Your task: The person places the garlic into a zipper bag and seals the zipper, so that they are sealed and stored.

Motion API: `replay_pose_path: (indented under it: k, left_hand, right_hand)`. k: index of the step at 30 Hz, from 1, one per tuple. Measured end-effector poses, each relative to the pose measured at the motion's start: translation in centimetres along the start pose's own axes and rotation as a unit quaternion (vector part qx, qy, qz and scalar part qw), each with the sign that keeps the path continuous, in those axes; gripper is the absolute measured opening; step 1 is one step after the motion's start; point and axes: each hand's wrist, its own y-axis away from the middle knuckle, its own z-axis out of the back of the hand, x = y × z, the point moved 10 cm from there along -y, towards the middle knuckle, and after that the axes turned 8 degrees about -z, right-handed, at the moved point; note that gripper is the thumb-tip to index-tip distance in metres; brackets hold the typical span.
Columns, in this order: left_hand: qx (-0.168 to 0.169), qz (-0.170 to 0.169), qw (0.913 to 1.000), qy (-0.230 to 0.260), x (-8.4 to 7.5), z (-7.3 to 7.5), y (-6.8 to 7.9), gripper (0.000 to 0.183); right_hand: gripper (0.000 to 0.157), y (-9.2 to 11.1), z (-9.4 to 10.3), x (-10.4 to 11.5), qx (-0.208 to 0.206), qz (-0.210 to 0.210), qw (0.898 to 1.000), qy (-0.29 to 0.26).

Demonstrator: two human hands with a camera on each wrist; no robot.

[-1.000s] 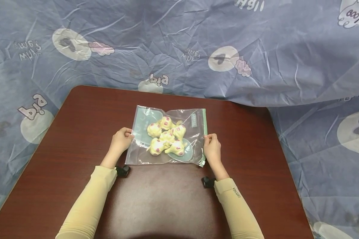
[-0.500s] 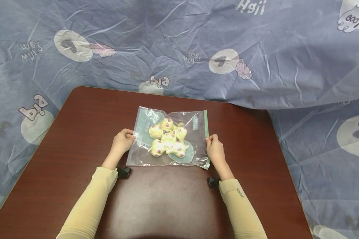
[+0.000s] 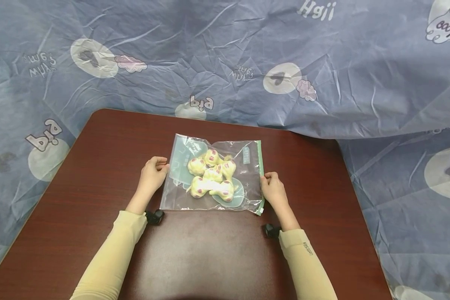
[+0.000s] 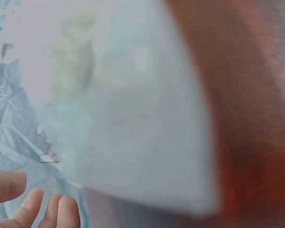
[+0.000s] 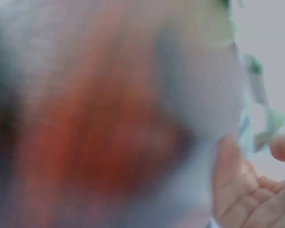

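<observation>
A clear zip bag [image 3: 180, 202] with a green zip edge on its right lies flat on the table, pale blue patches printed on it. Several yellowish-white garlic bulbs [image 3: 212, 174] with purple marks sit bunched in its middle. By the bag's left edge is my left hand [image 3: 152, 175], its thumb and fingers apart; the left wrist view shows nothing between those fingers [image 4: 66, 211]. My right hand [image 3: 276, 192] is beside the green zip edge, its fingertips at or near it. Its thumb and fingers stand apart in the blurred right wrist view.
The dark reddish-brown wooden table [image 3: 311, 187] has rounded far corners. Behind and at both sides hangs a creased blue cloth [image 3: 217, 50] with printed words and pale circles. Small black wrist cameras [image 3: 155, 216] are worn on both wrists.
Both hands have loosened from the bag's edges, the left fingers spreading. My right hand has moved slightly right and nearer to me. The bag has shifted a little to the right.
</observation>
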Motion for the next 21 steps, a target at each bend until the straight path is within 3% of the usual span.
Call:
replay_pose_path:
  k: [5,11,16,21]
  left_hand:
    - [-0.034,-0.027,0.9990,0.012,-2.5,1.2,0.0,0.032]
    - [-0.062,-0.077,0.9941,0.044,-7.1,1.6,-0.5,0.031]
    - [-0.074,-0.113,0.9882,0.072,-10.7,0.3,-1.2,0.031]
    - [-0.078,-0.152,0.9830,0.068,-13.2,-1.9,-2.0,0.031]
  right_hand:
    - [0.048,0.9,2.0,1.7,0.009,0.008,1.000,-0.003]
    - [0.048,1.5,4.9,5.7,-0.013,0.048,0.998,-0.047]
    - [0.040,1.4,5.2,9.1,-0.047,0.096,0.990,-0.092]
    - [0.034,1.1,3.8,11.7,-0.064,0.129,0.982,-0.120]
